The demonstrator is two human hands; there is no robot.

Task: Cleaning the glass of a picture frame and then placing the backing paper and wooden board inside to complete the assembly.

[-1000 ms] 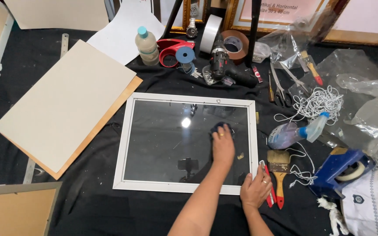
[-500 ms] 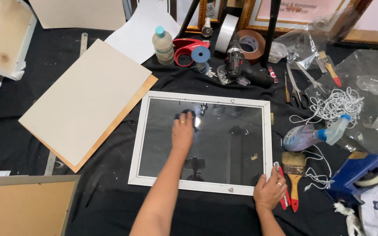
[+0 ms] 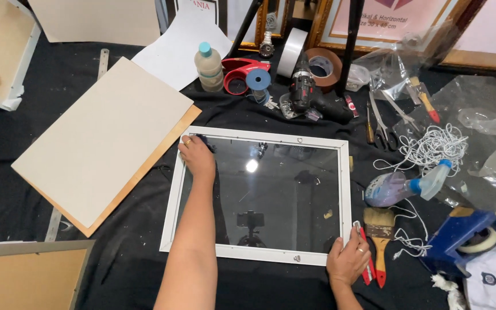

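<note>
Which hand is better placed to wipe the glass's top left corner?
Left. The left hand already rests on the glass at that corner with a dark cloth, while the right hand is pressed on the frame at its bottom right corner.

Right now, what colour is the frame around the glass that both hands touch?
White: the frame is plain white, seen best in the head view.

My left hand (image 3: 197, 156) hides most of the dark cloth (image 3: 206, 139) under it; the picture's bottom edge cuts off my right wrist.
</note>
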